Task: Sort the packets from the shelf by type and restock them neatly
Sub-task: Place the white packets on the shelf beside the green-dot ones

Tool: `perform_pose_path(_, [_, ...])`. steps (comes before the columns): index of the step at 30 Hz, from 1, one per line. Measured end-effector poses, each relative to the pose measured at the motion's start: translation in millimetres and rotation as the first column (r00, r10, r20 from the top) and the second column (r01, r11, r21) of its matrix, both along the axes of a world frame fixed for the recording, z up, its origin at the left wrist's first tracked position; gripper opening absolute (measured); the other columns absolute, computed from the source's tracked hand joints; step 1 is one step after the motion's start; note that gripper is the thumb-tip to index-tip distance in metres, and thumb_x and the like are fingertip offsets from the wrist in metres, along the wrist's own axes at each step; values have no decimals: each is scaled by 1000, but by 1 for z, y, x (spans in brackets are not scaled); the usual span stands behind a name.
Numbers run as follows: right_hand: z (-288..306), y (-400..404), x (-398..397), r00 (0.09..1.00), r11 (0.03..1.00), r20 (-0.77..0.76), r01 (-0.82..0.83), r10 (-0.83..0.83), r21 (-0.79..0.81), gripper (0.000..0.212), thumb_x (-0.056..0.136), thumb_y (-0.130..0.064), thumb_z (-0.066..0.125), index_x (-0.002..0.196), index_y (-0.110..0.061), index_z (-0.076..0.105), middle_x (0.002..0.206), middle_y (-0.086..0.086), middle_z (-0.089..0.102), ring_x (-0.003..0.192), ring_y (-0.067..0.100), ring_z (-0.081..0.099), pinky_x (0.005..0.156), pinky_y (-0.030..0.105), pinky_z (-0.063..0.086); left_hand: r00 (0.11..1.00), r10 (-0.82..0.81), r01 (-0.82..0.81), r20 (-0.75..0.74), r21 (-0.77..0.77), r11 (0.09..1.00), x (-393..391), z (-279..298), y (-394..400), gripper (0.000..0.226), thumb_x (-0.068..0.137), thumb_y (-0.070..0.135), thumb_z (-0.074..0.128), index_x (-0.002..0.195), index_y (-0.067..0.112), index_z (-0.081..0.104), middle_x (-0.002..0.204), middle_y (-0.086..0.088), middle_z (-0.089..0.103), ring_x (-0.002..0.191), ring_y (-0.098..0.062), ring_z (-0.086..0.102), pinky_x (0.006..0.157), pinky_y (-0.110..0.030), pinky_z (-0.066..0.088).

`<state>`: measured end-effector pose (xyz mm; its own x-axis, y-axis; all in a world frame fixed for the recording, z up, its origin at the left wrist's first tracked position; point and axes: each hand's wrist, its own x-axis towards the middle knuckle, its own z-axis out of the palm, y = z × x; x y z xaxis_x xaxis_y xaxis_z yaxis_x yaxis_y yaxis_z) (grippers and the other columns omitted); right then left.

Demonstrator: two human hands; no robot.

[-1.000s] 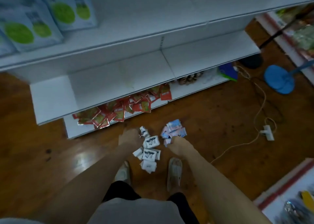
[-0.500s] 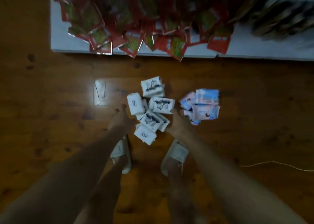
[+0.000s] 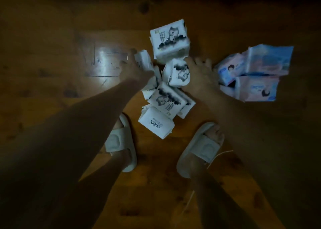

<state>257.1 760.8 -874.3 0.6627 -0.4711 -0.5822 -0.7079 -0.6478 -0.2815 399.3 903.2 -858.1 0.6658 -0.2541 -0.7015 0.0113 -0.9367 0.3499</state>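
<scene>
On the wooden floor lies a loose heap of several white packets printed with a black-ink animal. The topmost white packet sits at the far end. Just to the right is a small stack of pink-and-blue packets. My left hand reaches to the heap's left side and grips a small white packet between thumb and fingers. My right hand rests between the two piles, fingers spread, its thumb against a crumpled white packet. The scene is dim.
My two feet in pale slippers stand just behind the heap. A thin white cord trails past the right slipper. A bright glare patch marks the floor to the left.
My head has dipped lower, so the shelf and red packets have left the view. Both hands have reached forward into the white heap, and the left one has taken hold of a packet.
</scene>
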Motion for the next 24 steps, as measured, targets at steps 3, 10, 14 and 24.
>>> perform_pose_path(3, [28, 0, -4, 999, 999, -43, 8, -10, -53, 87, 70, -51, 79, 140, -22, 35, 138, 7, 46, 127, 35, 37, 98, 50, 37, 1000, -18, 18, 9, -63, 998, 1, 25, 3, 76, 76, 29, 76, 137, 30, 31, 124, -13, 45, 95, -32, 54, 82, -39, 52])
perform_pose_path(10, [222, 18, -9, 746, 648, -35, 600, -665, 470, 97, 62, -47, 81, 138, -25, 23, 129, 1, 51, 114, 23, 55, 98, 39, 47, 990, 35, -75, -134, -306, 949, 10, 205, 17, 72, 79, 3, 73, 137, 18, 33, 103, 2, 54, 79, -8, 60, 51, -11, 50])
perform_pose_path(14, [383, 20, -8, 620, 459, -68, 646, -782, 610, 92, 86, -41, 71, 151, -42, 6, 154, -2, 31, 131, 24, 43, 104, 41, 44, 985, -54, -11, -166, -368, 930, 20, 361, 35, 66, 89, 2, 64, 143, 22, 32, 100, 19, 49, 79, 3, 57, 53, -7, 47])
perform_pose_path(24, [658, 18, 26, 244, 148, -14, 631, -970, 762, 79, 83, -39, 74, 140, -27, 21, 115, -3, 50, 109, 28, 60, 75, 57, 59, 910, -395, 386, 129, -612, 690, 74, 637, 26, 72, 79, 33, 64, 141, 51, 33, 137, 9, 50, 114, -12, 58, 92, -37, 52])
